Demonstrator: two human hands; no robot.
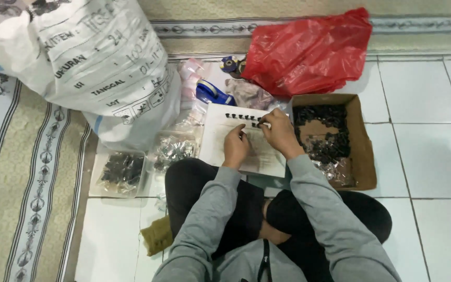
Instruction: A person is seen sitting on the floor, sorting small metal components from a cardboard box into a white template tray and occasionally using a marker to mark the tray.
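While a white card (246, 138) is worked at frame centre, both hands are kept close together on it.

Seen from the head view, the left hand (235, 147) is pressed on the card's middle, fingers curled with nothing visibly held; the right hand (280, 137) is pinched on a small dark piece (261, 122) at the end of a row of dark pieces (241, 116) running left to right along the card's upper edge. A cardboard box of dark pieces (361, 141) lies just right, nearer the right hand.
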